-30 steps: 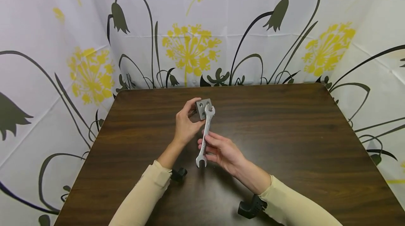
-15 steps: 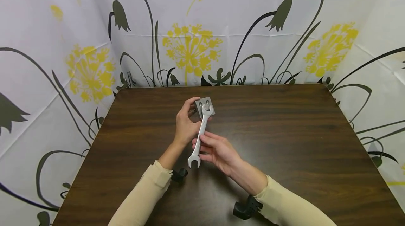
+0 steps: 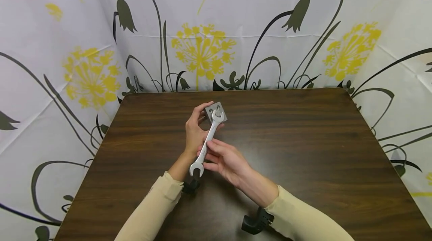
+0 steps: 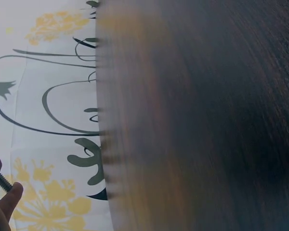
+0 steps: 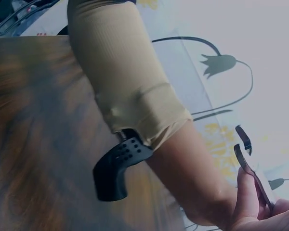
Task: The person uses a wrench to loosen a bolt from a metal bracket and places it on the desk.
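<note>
My left hand (image 3: 195,132) grips a grey metal block (image 3: 216,110) with holes in its face, above the table. My right hand (image 3: 231,162) holds a silver double open-ended wrench (image 3: 208,139) by its handle; the wrench's upper jaw sits around a bolt head on the block, and its lower end points toward my left wrist. In the left wrist view a threaded bolt (image 4: 0,178) shows beside fingers of my left hand (image 4: 5,207). In the right wrist view my right hand (image 5: 260,211) pinches the wrench (image 5: 261,185), seen nearly edge-on.
The dark wooden table (image 3: 303,139) stretches around both hands. Behind it hangs a white curtain (image 3: 263,5) with yellow and grey-green flowers. A black wrist device (image 3: 258,221) sits under the right sleeve, another (image 3: 191,187) by the left.
The lower end of the wrench has swung left with my right hand, toward my left wrist. The block has shifted slightly left and up, tilting a little, still in my left hand.
</note>
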Motion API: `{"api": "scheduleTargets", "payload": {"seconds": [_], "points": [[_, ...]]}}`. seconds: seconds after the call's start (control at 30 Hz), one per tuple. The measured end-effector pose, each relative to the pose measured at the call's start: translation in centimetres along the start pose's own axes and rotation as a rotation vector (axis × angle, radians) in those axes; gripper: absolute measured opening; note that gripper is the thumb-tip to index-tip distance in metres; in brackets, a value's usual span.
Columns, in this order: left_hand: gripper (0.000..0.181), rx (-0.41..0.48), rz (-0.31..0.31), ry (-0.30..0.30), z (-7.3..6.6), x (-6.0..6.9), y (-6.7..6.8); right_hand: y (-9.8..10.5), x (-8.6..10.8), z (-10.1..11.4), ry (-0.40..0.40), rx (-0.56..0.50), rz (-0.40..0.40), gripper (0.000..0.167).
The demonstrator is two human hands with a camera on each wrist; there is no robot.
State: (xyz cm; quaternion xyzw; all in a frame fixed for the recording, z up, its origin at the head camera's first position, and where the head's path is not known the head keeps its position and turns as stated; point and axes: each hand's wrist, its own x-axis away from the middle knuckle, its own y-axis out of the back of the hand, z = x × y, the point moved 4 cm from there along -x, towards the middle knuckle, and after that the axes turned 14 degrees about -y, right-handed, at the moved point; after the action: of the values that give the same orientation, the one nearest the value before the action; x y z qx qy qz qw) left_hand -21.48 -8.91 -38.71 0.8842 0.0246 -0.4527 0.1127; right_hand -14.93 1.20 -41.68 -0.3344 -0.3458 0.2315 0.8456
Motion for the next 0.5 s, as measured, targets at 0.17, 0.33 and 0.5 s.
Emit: {"api": "scheduleTargets", "payload": {"seconds": [0.17, 0.33, 0.5], "points": [[0.069, -0.037, -0.043, -0.046, -0.2, 0.0, -0.1, -0.8, -0.1, 0.4, 0.0, -0.023, 0.015, 0.033], [0.068, -0.04, -0.066, -0.068, -0.3, -0.1, 0.1, -1.1, -0.2, 0.4, 0.01, 0.011, -0.015, 0.032], [0.068, -0.017, -0.067, -0.042, -0.3, -0.1, 0.5, 0.0, -0.1, 0.4, 0.019, 0.128, -0.09, 0.029]]}}
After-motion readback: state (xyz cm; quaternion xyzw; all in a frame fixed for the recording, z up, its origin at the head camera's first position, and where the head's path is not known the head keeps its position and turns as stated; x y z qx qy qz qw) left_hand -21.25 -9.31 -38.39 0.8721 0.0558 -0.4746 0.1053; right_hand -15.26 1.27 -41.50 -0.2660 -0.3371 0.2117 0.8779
